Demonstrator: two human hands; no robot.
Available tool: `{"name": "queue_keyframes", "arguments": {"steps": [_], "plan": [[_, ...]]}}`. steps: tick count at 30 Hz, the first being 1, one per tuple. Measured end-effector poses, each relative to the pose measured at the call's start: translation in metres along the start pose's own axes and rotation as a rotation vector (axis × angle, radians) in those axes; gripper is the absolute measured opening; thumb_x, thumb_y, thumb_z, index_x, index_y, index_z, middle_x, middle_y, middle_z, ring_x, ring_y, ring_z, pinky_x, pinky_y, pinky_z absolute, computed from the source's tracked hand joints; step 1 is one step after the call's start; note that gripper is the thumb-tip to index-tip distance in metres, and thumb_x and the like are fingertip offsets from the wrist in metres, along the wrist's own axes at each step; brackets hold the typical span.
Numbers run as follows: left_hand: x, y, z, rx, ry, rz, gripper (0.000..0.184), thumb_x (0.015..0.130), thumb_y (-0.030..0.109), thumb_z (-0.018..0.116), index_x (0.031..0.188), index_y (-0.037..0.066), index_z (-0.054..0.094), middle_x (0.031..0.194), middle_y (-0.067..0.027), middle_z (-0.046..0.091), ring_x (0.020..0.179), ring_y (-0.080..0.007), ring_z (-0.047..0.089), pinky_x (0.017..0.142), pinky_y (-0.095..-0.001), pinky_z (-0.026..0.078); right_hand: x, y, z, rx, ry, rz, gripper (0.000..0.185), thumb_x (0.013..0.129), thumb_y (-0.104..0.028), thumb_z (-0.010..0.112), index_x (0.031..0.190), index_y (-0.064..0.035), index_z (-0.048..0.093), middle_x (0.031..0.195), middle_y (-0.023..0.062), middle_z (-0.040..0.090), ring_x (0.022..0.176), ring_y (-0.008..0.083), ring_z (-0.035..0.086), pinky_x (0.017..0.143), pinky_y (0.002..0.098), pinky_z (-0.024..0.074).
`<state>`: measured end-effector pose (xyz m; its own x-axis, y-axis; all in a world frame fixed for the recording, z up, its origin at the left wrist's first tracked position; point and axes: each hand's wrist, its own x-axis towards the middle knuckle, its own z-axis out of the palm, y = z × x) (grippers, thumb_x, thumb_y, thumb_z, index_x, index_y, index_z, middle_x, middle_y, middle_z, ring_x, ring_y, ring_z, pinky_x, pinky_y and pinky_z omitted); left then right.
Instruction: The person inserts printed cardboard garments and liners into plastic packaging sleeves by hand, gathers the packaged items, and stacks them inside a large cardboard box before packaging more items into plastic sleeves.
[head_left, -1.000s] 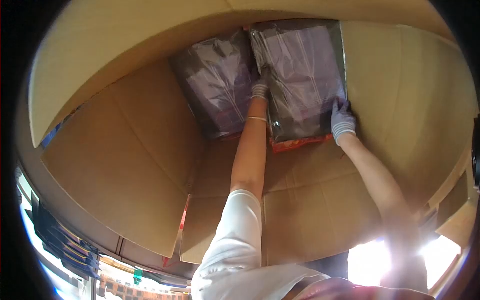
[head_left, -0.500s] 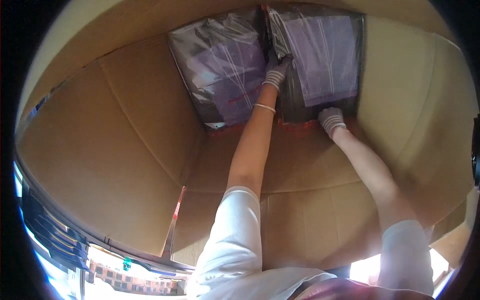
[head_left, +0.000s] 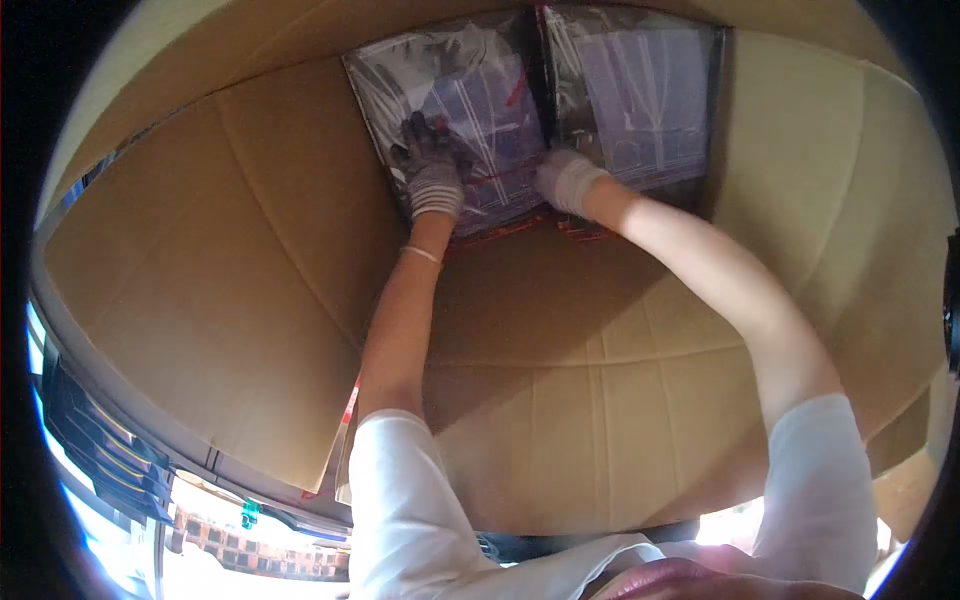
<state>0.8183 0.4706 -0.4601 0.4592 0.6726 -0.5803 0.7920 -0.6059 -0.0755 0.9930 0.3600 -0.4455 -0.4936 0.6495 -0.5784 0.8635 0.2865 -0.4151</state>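
Note:
Two packages in clear, shiny plastic sit side by side at the far end of a large cardboard box, each showing dark and purplish contents. On the left package (head_left: 490, 100), my left hand (head_left: 432, 172) lies flat with its fingers spread. It wears a grey glove with a striped cuff. My right hand (head_left: 568, 182), gloved alike, is curled at the near right corner of that package, beside the gap to the right package (head_left: 645, 100). Its fingertips are hidden, so what it grips cannot be made out. Orange-red edging shows along the packages' near side.
Tall cardboard walls of the box (head_left: 200, 290) rise on the left and right. The creased cardboard panel (head_left: 560, 400) lies under my forearms. Beyond the lower left edge stand dark stacked trays (head_left: 100, 450) and a bright area with a small green object (head_left: 250, 513).
My left hand has moved left from the gap onto the left package and opened flat. My right hand has moved left from the right package's near edge to the gap.

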Motion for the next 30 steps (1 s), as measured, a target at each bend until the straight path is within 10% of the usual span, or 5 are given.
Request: {"name": "queue_keyframes", "arguments": {"steps": [2,8,11,16,30], "plan": [[-0.012,-0.014,0.001,0.098,-0.020,0.006,0.070,0.082,0.038,0.050,0.138,0.007,0.020,0.145,-0.0163,0.006,0.134,-0.0332,0.005,0.107,-0.0469,0.008,0.039,0.009,-0.009,-0.074,-0.344,0.087,0.029,0.083,-0.012,0.044,0.107,-0.0044,0.059,0.111,0.0128,0.057,0.103,0.0270,0.054,0.091,0.0369,0.0385],[0.002,-0.053,0.053,0.074,-0.014,0.037,0.072,0.081,0.037,0.051,0.137,0.004,0.020,0.145,-0.0165,0.006,0.134,-0.0326,0.005,0.108,-0.0444,0.009,0.070,0.056,0.147,0.015,0.024,0.344,0.032,0.086,-0.015,0.040,0.111,-0.0064,0.058,0.117,0.0139,0.054,0.107,0.0286,0.051,0.091,0.0373,0.0371],[0.030,-0.064,0.063,0.091,-0.058,0.069,0.072,0.080,0.034,0.052,0.137,0.005,0.020,0.145,-0.0147,0.007,0.134,-0.0310,0.007,0.108,-0.0431,0.012,0.025,0.027,0.015,-0.305,-0.415,0.114,0.032,0.084,-0.018,0.044,0.110,-0.0069,0.058,0.115,0.0108,0.055,0.105,0.0273,0.051,0.096,0.0374,0.0334],[0.032,-0.065,0.070,-0.017,0.030,-0.032,0.062,0.080,0.025,0.052,0.134,0.007,0.028,0.143,-0.0135,0.015,0.133,-0.0302,0.013,0.106,-0.0412,0.020,0.020,0.073,0.038,-0.083,-0.032,-0.292,0.032,0.077,-0.020,0.055,0.107,-0.0095,0.057,0.108,0.0089,0.056,0.109,0.0255,0.048,0.099,0.0393,0.0306],[0.007,0.086,0.067,-0.152,0.026,0.314,0.031,0.082,0.027,0.050,0.100,0.005,0.061,0.111,-0.0150,0.055,0.100,-0.0302,0.054,0.082,-0.0405,0.045,0.014,0.083,-0.005,-0.238,0.341,-0.076,0.032,0.077,-0.018,0.050,0.107,-0.0111,0.056,0.121,0.0071,0.049,0.117,0.0227,0.041,0.100,0.0425,0.0297]]}}
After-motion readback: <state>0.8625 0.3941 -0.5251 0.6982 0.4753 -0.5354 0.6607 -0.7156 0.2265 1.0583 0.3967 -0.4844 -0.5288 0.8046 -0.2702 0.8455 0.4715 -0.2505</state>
